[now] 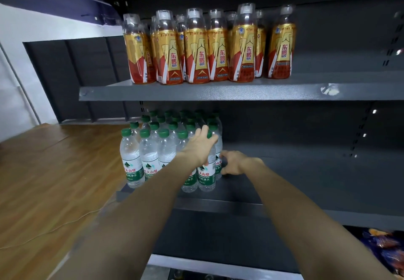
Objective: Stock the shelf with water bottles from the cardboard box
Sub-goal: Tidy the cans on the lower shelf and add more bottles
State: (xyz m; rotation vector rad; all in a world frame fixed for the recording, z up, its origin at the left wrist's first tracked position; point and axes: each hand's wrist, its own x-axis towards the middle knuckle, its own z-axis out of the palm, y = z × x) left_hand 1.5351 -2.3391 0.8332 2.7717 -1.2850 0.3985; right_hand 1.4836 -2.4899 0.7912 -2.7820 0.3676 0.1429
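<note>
On grey metal shelf [306, 170]: both hands' grip w/ clear ribbed water bottles [150, 157].

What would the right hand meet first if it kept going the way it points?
The right hand points left; it already seems to touch the rightmost front water bottle, though depth is unclear.

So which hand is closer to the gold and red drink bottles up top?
Left. The left hand sits higher, atop the water bottles; the right hand is lower, beside them.
</note>
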